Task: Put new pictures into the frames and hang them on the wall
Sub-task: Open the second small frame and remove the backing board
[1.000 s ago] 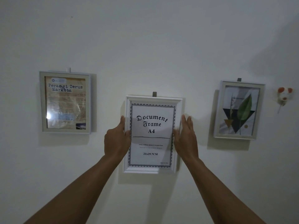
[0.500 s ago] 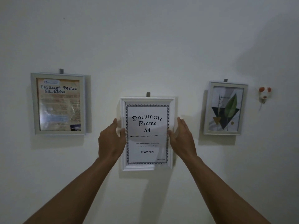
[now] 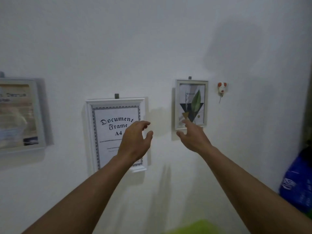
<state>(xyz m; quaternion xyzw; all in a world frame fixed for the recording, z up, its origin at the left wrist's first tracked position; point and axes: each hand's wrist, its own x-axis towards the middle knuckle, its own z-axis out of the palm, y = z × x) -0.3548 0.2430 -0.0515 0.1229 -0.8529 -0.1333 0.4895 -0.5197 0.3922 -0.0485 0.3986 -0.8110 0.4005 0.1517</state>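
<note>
Reaching toward the leaf-print frame [image 3: 191, 103] near the wall's [image 3: 152, 48] right edge, likely next.
Left hand [image 3: 135, 142], right hand [image 3: 194, 139]: empty, fingers loose; next, grip its sides and unhook.

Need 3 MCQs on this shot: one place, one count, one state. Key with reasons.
1. The leaf frame hangs where, relative to the Document Frame? A) left B) right C) below
2. Frames on the wall? A) three B) two C) five
3. The left hand and right hand hold: A) a hammer B) a loose picture C) nothing
Key: 1B, it sits further right in view; 2A, a poster frame hangs at the left edge too; 3C, both are loose, gripping nothing.
</note>
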